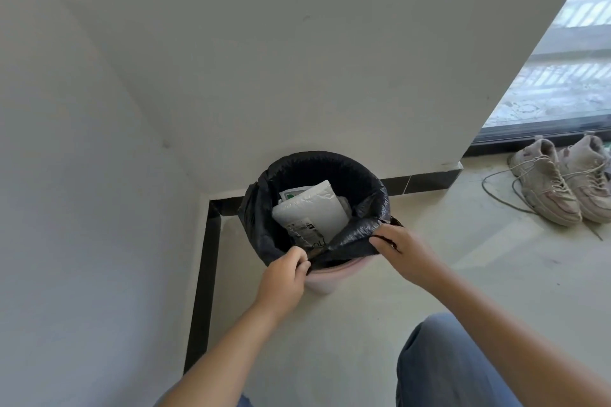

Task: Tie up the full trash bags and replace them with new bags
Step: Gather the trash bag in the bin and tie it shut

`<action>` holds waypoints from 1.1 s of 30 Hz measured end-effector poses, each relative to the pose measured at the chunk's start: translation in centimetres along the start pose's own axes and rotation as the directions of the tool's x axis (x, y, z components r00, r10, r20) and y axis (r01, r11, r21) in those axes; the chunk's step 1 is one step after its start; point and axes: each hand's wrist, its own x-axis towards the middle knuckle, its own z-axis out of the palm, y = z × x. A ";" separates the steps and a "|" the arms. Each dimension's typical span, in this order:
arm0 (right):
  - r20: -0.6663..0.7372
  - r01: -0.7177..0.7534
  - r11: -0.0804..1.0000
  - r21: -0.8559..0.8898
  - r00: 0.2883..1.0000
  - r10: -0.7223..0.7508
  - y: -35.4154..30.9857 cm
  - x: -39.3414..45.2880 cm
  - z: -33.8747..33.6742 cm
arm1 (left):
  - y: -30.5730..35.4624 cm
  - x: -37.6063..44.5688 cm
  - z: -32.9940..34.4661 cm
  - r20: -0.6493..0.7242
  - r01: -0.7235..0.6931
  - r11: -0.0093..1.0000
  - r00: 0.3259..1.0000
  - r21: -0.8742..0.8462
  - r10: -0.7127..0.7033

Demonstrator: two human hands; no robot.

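Observation:
A black trash bag (340, 172) lines a small pink bin (325, 281) standing in the corner of two white walls. Inside lies a white padded mailer (314, 211) with a printed label. My left hand (284, 274) pinches the near edge of the bag at the bin's front left. My right hand (401, 249) grips the bag's rim at the front right, where the black plastic is pulled inward off the bin. The bin's pink side shows just below both hands.
A pair of beige sneakers (562, 182) with loose laces sits on the floor to the right, near a glass door (562, 76). A black baseboard (205, 274) runs along the walls. My knee in jeans (439, 363) is at the bottom right.

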 end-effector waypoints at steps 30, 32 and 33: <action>-0.152 -0.453 0.886 -0.103 0.887 0.436 4.6 -0.3 -2.5 | -2.6 1.6 -5.0 -0.079 -0.049 0.963 0.994 0.265 0.072; -0.139 -0.578 0.815 -0.043 0.811 0.568 5.2 0.4 -2.0 | -3.8 2.8 -5.4 -0.300 0.195 0.959 0.945 0.205 -0.129; -0.076 -0.667 0.744 0.046 0.740 0.668 5.6 0.8 -1.6 | -4.3 3.3 -5.6 -0.327 0.342 0.930 0.901 0.134 -0.285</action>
